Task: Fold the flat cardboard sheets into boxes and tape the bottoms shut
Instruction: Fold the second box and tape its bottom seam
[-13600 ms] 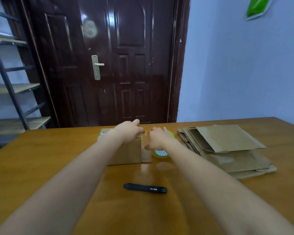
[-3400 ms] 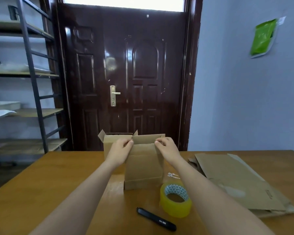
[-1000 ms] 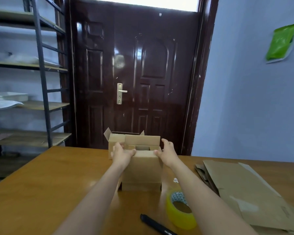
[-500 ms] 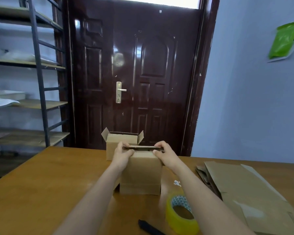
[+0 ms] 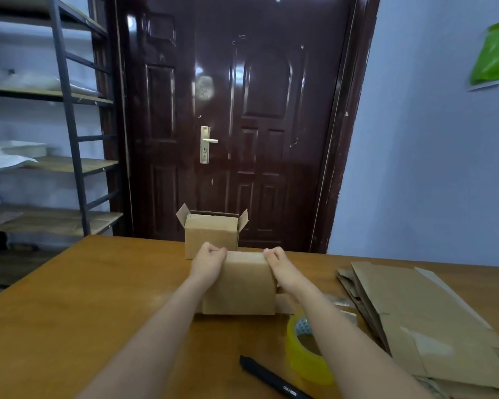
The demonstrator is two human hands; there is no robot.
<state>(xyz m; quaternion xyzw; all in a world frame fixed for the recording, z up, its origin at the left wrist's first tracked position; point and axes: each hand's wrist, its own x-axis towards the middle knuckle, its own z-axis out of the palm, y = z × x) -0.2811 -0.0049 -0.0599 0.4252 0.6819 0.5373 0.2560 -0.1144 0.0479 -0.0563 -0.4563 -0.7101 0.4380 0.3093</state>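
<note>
A small brown cardboard box (image 5: pixel 239 286) stands on the wooden table (image 5: pixel 69 312) in front of me, its top flaps folded down flat. My left hand (image 5: pixel 209 262) curls over the box's upper left corner and my right hand (image 5: pixel 277 262) curls over its upper right corner, fingers pressing the flaps down. Behind it stands a second box (image 5: pixel 211 234) with its top flaps open. A stack of flat cardboard sheets (image 5: pixel 415 321) lies to the right. A roll of yellowish clear tape (image 5: pixel 306 352) sits beside my right forearm.
A black utility knife (image 5: pixel 271 380) lies near the table's front edge. A dark wooden door (image 5: pixel 228 110) stands behind the table, and a metal shelf rack (image 5: pixel 49 139) is at the left. A green bag (image 5: pixel 494 57) hangs on the right wall.
The raised top flaps of the near box have been folded down flat. Both hands moved with them onto the upper corners, and the box sits slightly lower and nearer.
</note>
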